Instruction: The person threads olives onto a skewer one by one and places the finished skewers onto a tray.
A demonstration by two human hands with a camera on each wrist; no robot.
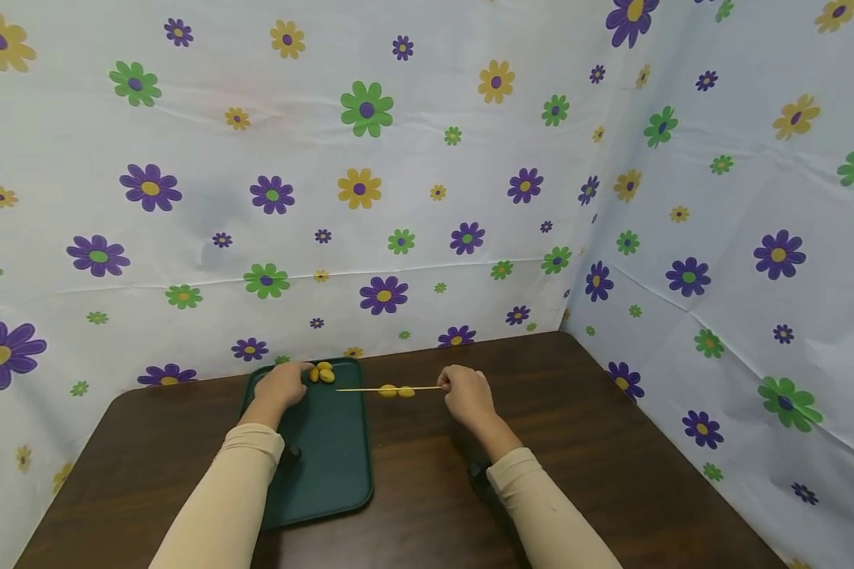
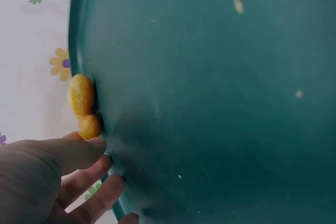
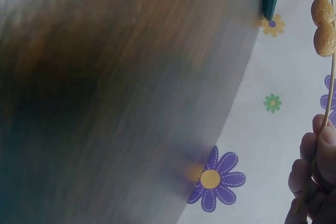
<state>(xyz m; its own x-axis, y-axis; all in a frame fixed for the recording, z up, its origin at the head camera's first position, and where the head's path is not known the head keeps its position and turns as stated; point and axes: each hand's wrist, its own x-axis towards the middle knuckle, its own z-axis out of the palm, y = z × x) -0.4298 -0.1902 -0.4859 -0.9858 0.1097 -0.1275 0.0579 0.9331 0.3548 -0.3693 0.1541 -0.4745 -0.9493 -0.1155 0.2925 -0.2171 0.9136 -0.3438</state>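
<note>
We see a flowered backdrop [image 1: 427, 158] rising behind a dark brown table [image 1: 427, 514], on whose left part lies a green tray [image 1: 327, 466], and two beige-sleeved forearms [image 1: 217, 498] stretching forward above it. The left hand [image 1: 281, 386] bends in at the tray's far edge, thumb extended toward loose yellow pieces [image 1: 326, 377], though we cannot tell whether it pinches one; the right hand [image 1: 467, 393], fingers curled, grips one end of a thin stick [image 1: 427, 388], held nearly level and pointing left, with two threaded yellow pieces [image 1: 387, 391] touching along its middle.
</note>
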